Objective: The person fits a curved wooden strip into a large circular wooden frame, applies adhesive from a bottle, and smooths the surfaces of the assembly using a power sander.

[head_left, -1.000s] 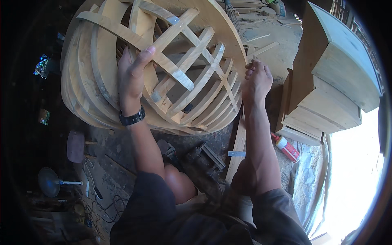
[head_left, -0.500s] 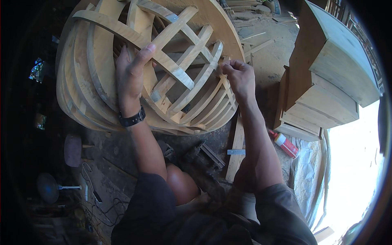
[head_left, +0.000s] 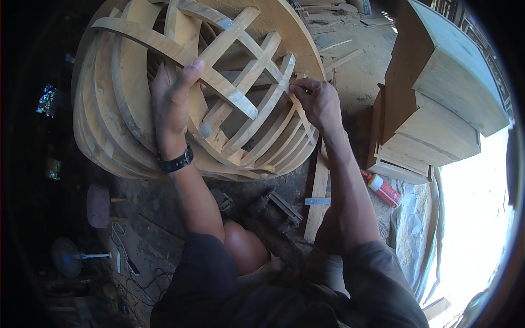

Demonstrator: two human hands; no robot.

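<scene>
Head: left grip (head_left: 174,104) holds wooden frame (head_left: 130,82); right grip (head_left: 320,104) pinched at lattice (head_left: 225,86)

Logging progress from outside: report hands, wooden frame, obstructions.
Left hand on wooden frame, thumb over slat. Right hand pinched at frame's right side, contents unclear. Bottle off right, not blocking.

From afar I look through a single fisheye on the person's head — the left of a side-by-side pair — facing steeply down over the knee (head_left: 245,249) to the left hand (head_left: 174,104) and right hand (head_left: 321,105). It sits close enough for the wooden frame (head_left: 221,83) to fill the upper middle — yet wide enough to catch the floor (head_left: 350,74) and bend edges toward the rim.
</scene>
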